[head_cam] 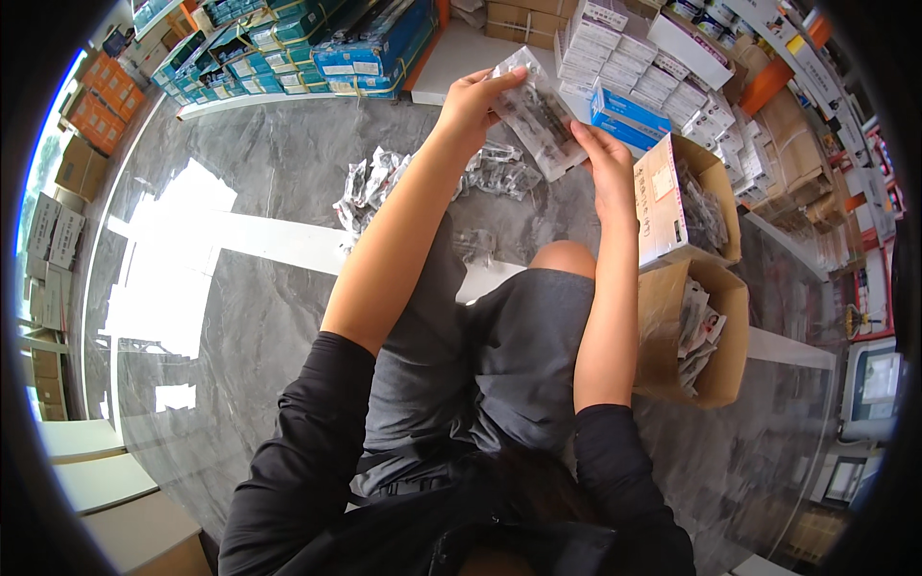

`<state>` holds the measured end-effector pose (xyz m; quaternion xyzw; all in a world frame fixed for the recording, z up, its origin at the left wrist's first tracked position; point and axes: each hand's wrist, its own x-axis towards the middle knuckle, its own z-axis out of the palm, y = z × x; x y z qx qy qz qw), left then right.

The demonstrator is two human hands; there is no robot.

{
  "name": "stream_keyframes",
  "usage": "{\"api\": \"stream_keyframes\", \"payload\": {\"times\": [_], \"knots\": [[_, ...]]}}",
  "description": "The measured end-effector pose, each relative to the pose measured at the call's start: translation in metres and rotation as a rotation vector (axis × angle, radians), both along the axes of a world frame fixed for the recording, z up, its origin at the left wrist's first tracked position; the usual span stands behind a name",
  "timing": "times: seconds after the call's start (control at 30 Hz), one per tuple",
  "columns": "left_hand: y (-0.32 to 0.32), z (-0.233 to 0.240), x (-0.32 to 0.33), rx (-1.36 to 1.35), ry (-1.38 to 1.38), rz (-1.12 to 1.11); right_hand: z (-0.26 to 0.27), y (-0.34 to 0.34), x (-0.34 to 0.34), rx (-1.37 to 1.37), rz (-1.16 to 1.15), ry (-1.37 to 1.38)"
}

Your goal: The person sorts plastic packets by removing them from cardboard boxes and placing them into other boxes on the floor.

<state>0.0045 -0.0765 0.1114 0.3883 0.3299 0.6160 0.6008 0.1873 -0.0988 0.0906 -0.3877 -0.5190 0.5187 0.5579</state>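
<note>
A clear plastic packet (540,119) with small dark parts inside is stretched between my two hands, above the floor. My left hand (472,104) pinches its upper left end, thumb on top. At the lower right edge, my right hand (603,158) grips the packet between thumb and fingers. Below them on the floor lies a heap of similar plastic packets (504,173), partly hidden by my left forearm; more packets (371,183) lie to the left of that arm. One flat clear packet (475,245) rests near my knees. What exactly the parts are, I cannot tell.
Two open cardboard boxes stand at my right, one holding dark packets (699,209), the other lighter packets (695,331). Beyond are a blue box (627,119) and stacked white boxes (641,57). Strapped teal and blue cartons (360,57) line the far side. Grey marbled floor (266,302) surrounds me.
</note>
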Motion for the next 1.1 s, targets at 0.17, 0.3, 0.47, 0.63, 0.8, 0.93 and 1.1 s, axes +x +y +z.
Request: {"api": "stream_keyframes", "payload": {"times": [0.17,0.3,0.47,0.63,0.8,0.93,1.1], "knots": [[0.008,-0.006,-0.013,-0.03,0.054,-0.149,-0.002,0.005,0.003,0.076,-0.101,0.013],[0.01,-0.005,-0.025,-0.016,0.264,-0.196,-0.003,0.006,0.005,0.074,-0.119,0.0],[0.011,-0.011,-0.017,0.045,0.34,-0.12,-0.006,0.008,0.004,0.081,-0.09,-0.006],[0.012,-0.014,-0.011,0.084,0.215,-0.021,-0.004,0.007,0.003,-0.016,-0.082,0.143],[0.012,-0.012,-0.005,0.104,0.209,0.055,-0.009,0.013,0.012,-0.011,-0.266,-0.155],[0.009,-0.009,-0.002,0.079,0.129,0.126,-0.004,0.01,0.006,0.209,-0.401,-0.234],[0.009,-0.01,0.004,0.241,0.334,0.305,-0.004,0.011,0.003,0.235,-0.41,-0.11]]}}
